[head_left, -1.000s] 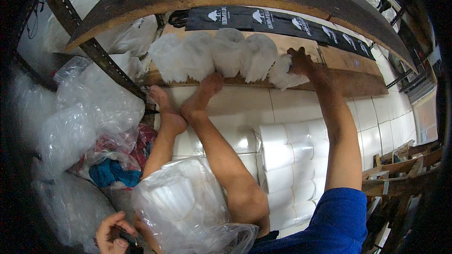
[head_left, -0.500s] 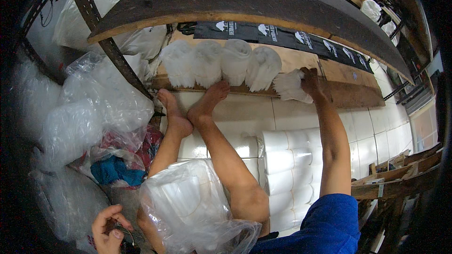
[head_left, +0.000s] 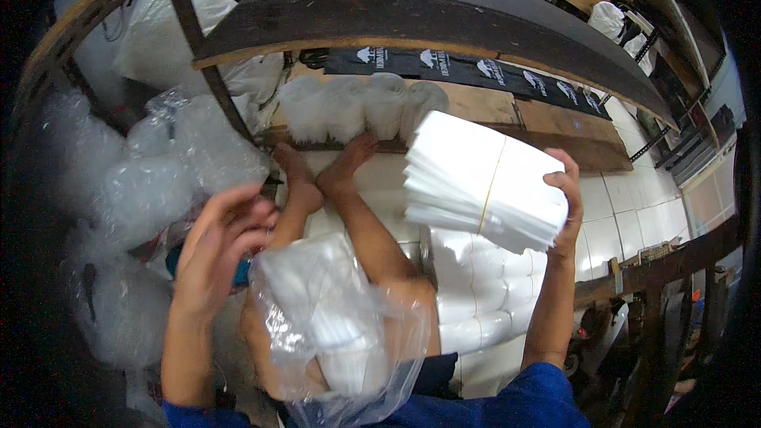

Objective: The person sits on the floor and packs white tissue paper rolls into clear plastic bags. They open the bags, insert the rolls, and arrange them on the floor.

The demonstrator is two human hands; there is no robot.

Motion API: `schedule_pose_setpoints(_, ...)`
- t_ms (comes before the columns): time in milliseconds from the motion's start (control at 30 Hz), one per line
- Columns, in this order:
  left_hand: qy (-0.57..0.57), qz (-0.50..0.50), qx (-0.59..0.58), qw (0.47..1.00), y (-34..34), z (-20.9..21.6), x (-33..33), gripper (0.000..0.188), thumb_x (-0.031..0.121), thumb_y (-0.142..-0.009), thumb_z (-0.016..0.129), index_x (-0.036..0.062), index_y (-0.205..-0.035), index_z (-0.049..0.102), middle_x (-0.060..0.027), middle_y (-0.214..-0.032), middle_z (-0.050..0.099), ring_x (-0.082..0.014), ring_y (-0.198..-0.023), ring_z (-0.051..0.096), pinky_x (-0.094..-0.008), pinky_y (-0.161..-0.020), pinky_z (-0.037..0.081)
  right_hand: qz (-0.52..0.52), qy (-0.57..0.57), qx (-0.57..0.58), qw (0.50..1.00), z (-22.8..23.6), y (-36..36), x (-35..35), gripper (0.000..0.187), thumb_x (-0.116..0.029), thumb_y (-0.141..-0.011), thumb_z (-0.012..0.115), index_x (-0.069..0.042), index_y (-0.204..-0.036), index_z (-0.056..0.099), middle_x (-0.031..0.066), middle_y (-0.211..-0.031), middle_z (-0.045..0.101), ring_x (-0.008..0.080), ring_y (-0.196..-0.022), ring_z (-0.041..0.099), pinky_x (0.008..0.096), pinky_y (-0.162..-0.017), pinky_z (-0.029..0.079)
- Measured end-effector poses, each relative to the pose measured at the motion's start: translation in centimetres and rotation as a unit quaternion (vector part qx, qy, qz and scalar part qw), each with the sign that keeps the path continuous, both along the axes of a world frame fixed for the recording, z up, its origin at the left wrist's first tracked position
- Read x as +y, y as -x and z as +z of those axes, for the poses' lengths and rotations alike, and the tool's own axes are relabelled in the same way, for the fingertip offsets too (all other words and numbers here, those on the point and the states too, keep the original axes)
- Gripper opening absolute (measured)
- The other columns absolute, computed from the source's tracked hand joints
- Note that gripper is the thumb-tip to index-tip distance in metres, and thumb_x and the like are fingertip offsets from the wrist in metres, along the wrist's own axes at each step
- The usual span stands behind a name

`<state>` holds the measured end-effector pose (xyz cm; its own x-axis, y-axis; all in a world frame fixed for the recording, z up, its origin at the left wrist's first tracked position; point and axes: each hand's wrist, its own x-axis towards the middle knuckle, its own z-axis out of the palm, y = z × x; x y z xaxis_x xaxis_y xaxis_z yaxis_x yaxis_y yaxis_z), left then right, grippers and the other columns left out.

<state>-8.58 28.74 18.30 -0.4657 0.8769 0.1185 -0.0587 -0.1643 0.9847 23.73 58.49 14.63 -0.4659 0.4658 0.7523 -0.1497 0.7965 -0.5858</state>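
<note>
— At the far left, against the wooden frame, what was there?

— Clear bags (head_left: pixel 135 190) stuffed with white pieces, heaped beside the person's legs.

— And the left hand (head_left: pixel 218 250)?

— It hovered with its fingers (head_left: pixel 238 206) spread and holding nothing, just above the mouth of a clear plastic bag (head_left: pixel 349 333) on the lap, already partly filled with white stacks.

— The middle?

— Bare feet (head_left: pixel 321 174) rested against a wooden plank (head_left: pixel 476 139) on the tiled floor, where white rolls (head_left: pixel 357 107) stood in a row.

— The right hand (head_left: pixel 567 206)?

— Its fingers were closed around a banded stack of white sheets (head_left: pixel 483 182), held up in the air right of the bag. That stack wasn't yet bagged, I'd judge; more white bundles (head_left: pixel 476 293) lay on the floor below it.
</note>
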Motion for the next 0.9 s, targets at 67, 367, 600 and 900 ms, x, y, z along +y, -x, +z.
schedule_pose_setpoints(67, -0.008, -0.067, -0.095, 0.993, -1.6, 1.5, 1.8, 0.086, 0.066, -0.086, 0.046, -0.0017, -0.137, 0.036, -0.0185, -0.128, 0.049, -0.0287, -0.119, 0.05, -0.0417, -0.097, 0.044, 0.033, -0.01, 0.042, 0.999, 2.4, 0.7, -3.4, 0.026, -0.02, -0.077, 0.071, -0.02, -0.101, 0.061, 0.0169, -0.131, 0.044, 0.0288, -0.12, 0.045, 0.0422, -0.098, 0.04)
schedule_pose_setpoints(367, -0.266, -0.119, -0.263, 0.92, -5.4, 2.9, -8.5, 0.086, 0.072, -0.083, 0.045, 0.0035, -0.135, 0.043, -0.0149, -0.126, 0.055, -0.0248, -0.113, 0.056, -0.0388, -0.091, 0.051, 0.155, -0.178, 0.065, 0.97, 13.9, 7.5, -15.1, 0.027, -0.03, -0.085, 0.062, -0.023, -0.111, 0.056, 0.0185, -0.129, 0.049, 0.0332, -0.12, 0.049, 0.0452, -0.095, 0.048)
schedule_pose_setpoints(600, -0.358, -0.09, -0.276, 0.887, -4.3, 0.3, -15.0, 0.081, 0.064, -0.084, 0.05, 0.0032, -0.137, 0.04, -0.0164, -0.131, 0.052, -0.0295, -0.117, 0.054, -0.043, -0.099, 0.044, 0.366, -0.205, 0.004, 0.908, 16.5, 9.3, -18.1, 0.045, -0.032, -0.078, 0.072, -0.013, -0.118, 0.058, 0.0175, -0.129, 0.053, 0.0354, -0.125, 0.045, 0.0472, -0.101, 0.04)
schedule_pose_setpoints(900, -0.157, -0.039, -0.342, 0.926, -14.7, -0.9, -17.6, 0.071, 0.049, -0.084, 0.056, 0.0039, -0.137, 0.04, -0.0155, -0.129, 0.053, -0.0291, -0.116, 0.054, -0.044, -0.103, 0.042, 0.522, -0.047, -0.114, 0.844, 18.3, 10.7, -20.0, 0.072, -0.043, -0.078, 0.072, -0.005, -0.133, 0.046, 0.0179, -0.132, 0.051, 0.0347, -0.125, 0.045, 0.0492, -0.103, 0.035)
